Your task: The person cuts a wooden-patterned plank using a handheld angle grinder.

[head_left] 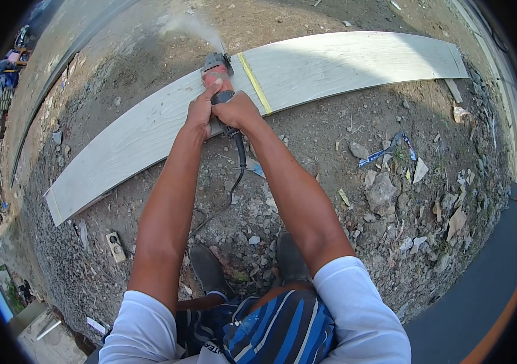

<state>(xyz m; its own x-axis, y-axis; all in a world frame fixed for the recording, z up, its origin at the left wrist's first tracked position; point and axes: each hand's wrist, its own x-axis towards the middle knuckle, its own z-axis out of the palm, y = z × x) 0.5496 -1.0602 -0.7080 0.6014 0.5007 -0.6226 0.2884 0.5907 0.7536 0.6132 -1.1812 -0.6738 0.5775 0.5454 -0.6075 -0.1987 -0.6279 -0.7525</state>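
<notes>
A long pale plank (343,60) lies across bare ground, with a yellow strip (254,82) laid across it near its middle. Both hands grip a red and grey angle grinder (215,72) that rests on the plank just left of the strip. My left hand (200,110) holds the left side of its body. Around the rear handle, my right hand (238,111) is closed. Dust rises from the grinder's far end. Its black cord (239,159) trails back toward my feet.
The ground is dirt with stones (381,192) and scraps on the right. A blue strap (386,151) lies right of my arm. A small socket box (115,246) sits on the ground at the left. My two shoes (210,270) stand below.
</notes>
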